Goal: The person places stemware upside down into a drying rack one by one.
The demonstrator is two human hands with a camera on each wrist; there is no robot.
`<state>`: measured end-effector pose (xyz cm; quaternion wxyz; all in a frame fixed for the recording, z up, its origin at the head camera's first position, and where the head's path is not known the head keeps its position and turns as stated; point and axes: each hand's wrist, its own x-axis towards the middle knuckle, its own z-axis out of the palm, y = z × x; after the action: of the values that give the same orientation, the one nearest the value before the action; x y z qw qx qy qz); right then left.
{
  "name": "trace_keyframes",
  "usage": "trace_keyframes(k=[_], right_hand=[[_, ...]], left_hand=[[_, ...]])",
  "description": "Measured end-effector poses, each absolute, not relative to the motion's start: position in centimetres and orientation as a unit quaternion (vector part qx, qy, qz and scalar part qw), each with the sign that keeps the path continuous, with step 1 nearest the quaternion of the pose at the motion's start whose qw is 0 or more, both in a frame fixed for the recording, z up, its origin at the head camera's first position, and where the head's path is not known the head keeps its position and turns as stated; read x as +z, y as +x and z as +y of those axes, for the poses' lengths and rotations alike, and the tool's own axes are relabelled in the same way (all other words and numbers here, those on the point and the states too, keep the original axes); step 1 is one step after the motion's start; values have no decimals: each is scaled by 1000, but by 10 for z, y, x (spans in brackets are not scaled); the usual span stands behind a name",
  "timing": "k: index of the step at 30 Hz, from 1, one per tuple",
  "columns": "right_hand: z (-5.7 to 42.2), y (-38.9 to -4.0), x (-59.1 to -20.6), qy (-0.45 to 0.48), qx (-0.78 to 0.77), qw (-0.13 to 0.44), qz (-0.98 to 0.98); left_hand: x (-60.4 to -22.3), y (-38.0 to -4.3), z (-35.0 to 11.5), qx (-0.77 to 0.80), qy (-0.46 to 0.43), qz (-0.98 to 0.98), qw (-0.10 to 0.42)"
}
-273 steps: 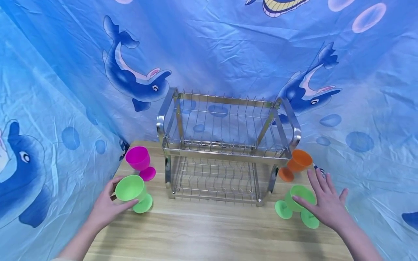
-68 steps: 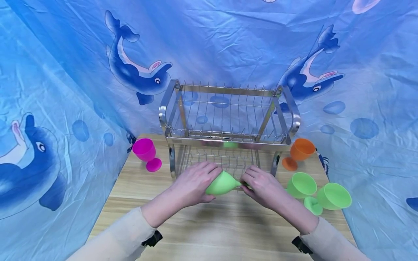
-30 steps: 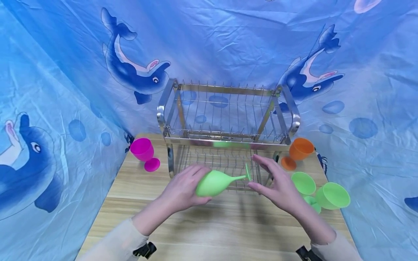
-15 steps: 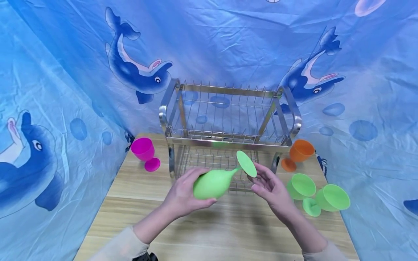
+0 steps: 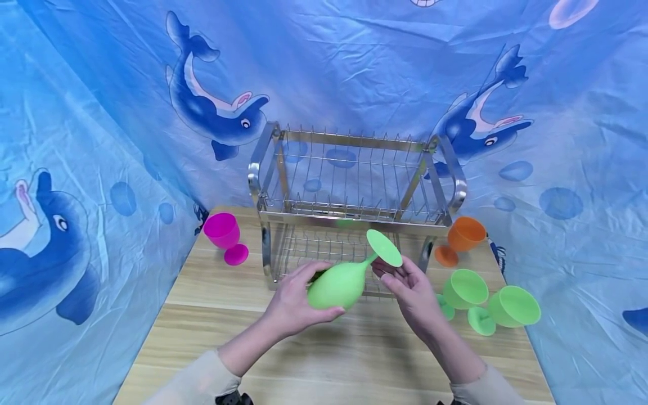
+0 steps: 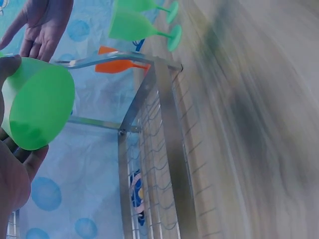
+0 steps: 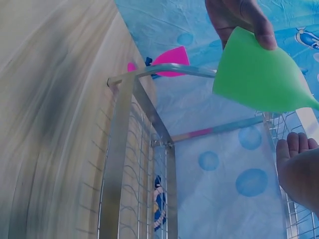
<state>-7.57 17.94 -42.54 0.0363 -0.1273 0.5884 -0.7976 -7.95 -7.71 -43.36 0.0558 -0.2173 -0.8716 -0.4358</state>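
My left hand [image 5: 296, 304] grips a light green plastic goblet [image 5: 336, 287] by its bowl. The goblet lies sideways in the air, its stem and round foot pointing right and up. In the left wrist view the wide mouth of this goblet [image 6: 42, 107] shows. Beside the foot is my right hand [image 5: 412, 289], fingers loosely bent behind it and partly hidden by it. The right wrist view has the right hand [image 7: 301, 169] below the stem, with a gap between them. Behind both hands stands a two-tier metal dish rack [image 5: 354, 225], with nothing on its tiers.
A magenta goblet [image 5: 221, 230] stands left of the rack on the wooden table [image 5: 217, 332]. To its right are an orange goblet [image 5: 466, 233] and two green goblets, one nearer the rack [image 5: 466, 289] and one farther right [image 5: 514, 306]. A blue dolphin-print curtain [image 5: 334, 67] encloses the table.
My left hand has brought the green goblet from the table's left side to the middle. The right hand held its stem, then let go. The foot has since swung upward.
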Motion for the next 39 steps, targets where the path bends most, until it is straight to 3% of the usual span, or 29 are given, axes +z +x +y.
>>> trace_keyframes(k=[14,26,39], right_hand=[[166,-84,-433,-118,-818,40,562],[153,-81,-435,-59,-799,12,598],[150,-78,-451,-40,-813,32,580]], left_hand=[[-457,-79,-70,-556,-152,-817,-20],[-466,-69,-66,-585,-163,-792,-57],[-462,-61,-63,-598,-152,-782,-92]])
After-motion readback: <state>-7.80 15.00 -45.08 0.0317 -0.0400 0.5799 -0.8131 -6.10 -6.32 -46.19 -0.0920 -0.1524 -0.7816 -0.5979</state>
